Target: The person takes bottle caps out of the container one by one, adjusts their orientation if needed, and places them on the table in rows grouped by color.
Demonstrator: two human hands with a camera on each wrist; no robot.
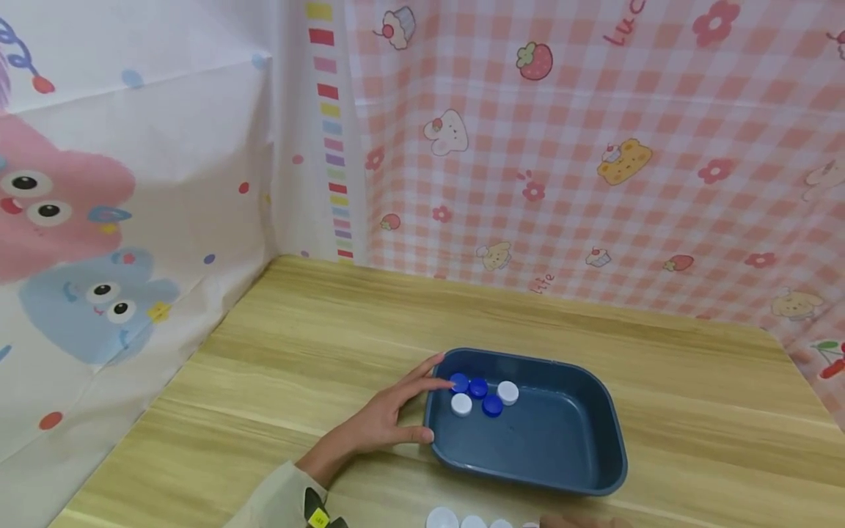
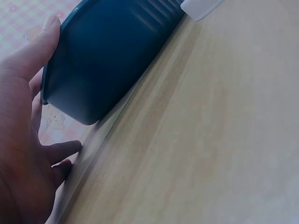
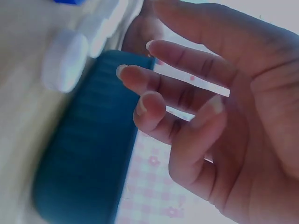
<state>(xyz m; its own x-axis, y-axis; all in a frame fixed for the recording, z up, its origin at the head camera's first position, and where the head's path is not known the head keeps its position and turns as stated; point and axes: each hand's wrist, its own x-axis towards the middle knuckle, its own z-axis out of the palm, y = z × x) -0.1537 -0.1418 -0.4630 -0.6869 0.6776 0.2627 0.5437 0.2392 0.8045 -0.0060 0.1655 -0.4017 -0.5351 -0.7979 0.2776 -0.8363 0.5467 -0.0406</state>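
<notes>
A dark blue rectangular tray (image 1: 528,480) lies on the table, with blue caps (image 1: 492,405) and white caps (image 1: 461,405) grouped towards its left end. My left hand (image 1: 376,422) spans that end: the thumb touches the outer wall and a straight finger reaches over the rim beside a blue cap. At the bottom edge of the head view, only part of my right hand (image 1: 581,521) shows. In the right wrist view its fingers (image 3: 187,93) are loosely bent, holding nothing, in front of the tray's side. A row of white round caps (image 1: 442,518) lies near it, partly cut off.
The wood-grain table (image 1: 264,367) meets a pink checked cloth (image 1: 561,147) at the back and a white printed cloth (image 1: 165,183) on the left. A bit of something blue (image 3: 69,1) shows at the top of the right wrist view.
</notes>
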